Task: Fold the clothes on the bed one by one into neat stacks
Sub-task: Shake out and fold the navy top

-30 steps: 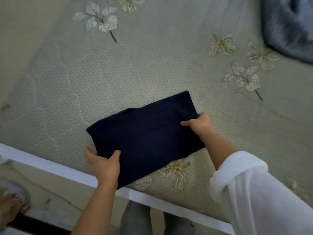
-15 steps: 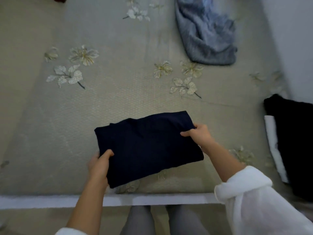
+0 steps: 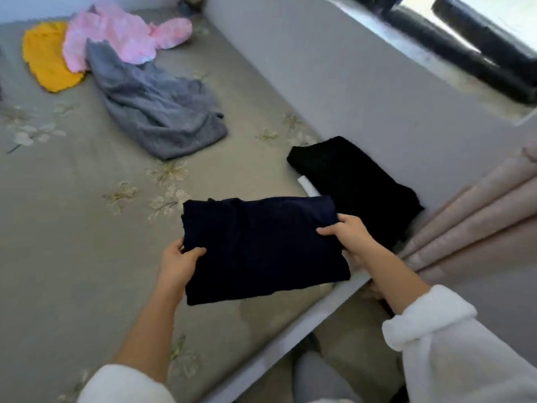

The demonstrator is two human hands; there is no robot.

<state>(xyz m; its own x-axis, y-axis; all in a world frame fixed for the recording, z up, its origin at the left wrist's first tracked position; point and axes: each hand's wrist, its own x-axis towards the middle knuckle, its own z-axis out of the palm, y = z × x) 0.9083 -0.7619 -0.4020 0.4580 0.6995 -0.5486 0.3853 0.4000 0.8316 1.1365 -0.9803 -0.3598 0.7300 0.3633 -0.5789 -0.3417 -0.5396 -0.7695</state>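
Observation:
A folded navy garment (image 3: pixel 261 248) is held just above the bed, near its right front corner. My left hand (image 3: pixel 178 261) grips its left edge, thumb on top. My right hand (image 3: pixel 350 235) pinches its right edge. Beside it to the right lies a stack of folded clothes (image 3: pixel 357 184), black on top with a white piece (image 3: pixel 308 186) showing underneath, against the wall. Unfolded clothes lie farther back: a grey garment (image 3: pixel 157 117), a pink one (image 3: pixel 116 36) and a yellow one (image 3: pixel 46 62).
The bed (image 3: pixel 72 213) has a grey-green sheet with flower prints. A grey wall (image 3: pixel 334 82) with a window ledge runs along its right side. Pinkish curtain folds (image 3: pixel 470 216) hang at the right. My legs stand at the bed's front edge.
The folded navy garment has come up off the sheet and moved right toward the black stack. My view has swung right and up, bringing the wall and the far clothes into sight.

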